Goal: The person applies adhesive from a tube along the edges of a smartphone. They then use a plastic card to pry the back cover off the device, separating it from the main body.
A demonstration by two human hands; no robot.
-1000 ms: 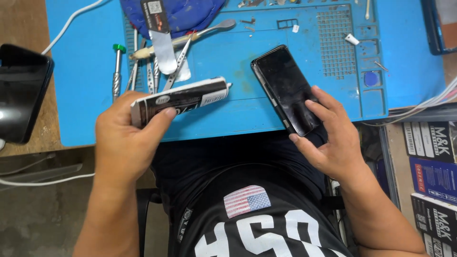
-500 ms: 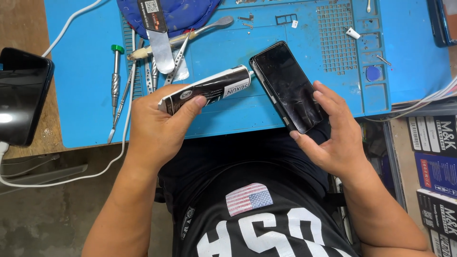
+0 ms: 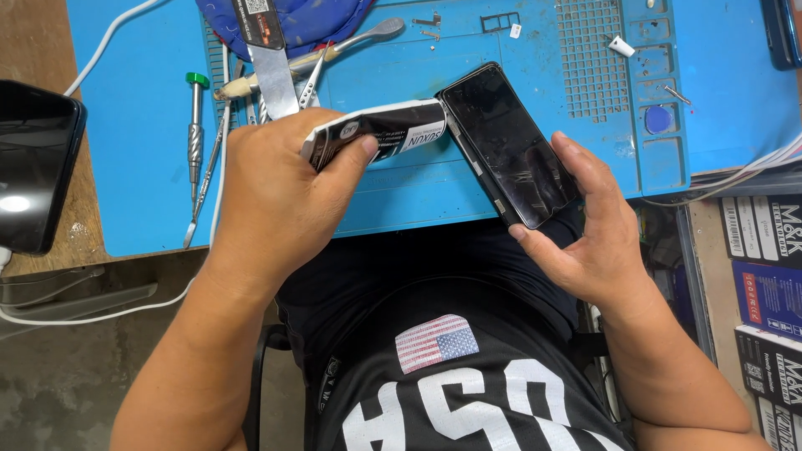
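1. My left hand [image 3: 280,196] grips a black-and-white adhesive tube [image 3: 380,134], fingers [image 3: 347,159] clamped round its body, the thumb pressing its side. The tube lies almost level above the blue repair mat [image 3: 418,179], its tip right against the upper left edge of the smartphone [image 3: 510,142].

2. My right hand [image 3: 597,225] holds the smartphone from its lower right, fingers wrapped on the rim and closed on it. The phone sits tilted over the near edge of the mat, dark glass facing up, screen off.

3. As far as I can judge, the work stands at the gluing stage: the glass looks seated on the body, and the tube tip meets the frame at one corner only. No bead of glue shows along the rest of the edge, so most of the seam appears yet to be done. Whether any glue is out of the nozzle I cannot tell.

4. Farther back on the mat lie a green-capped screwdriver [image 3: 195,117], tweezers [image 3: 311,79], a flat metal spudger [image 3: 351,42] and a small SIM tray [image 3: 499,20], all untouched. A second dark phone [image 3: 38,167] rests on the wooden counter [image 3: 83,225] at left, with a white cable [image 3: 109,42] running past it.
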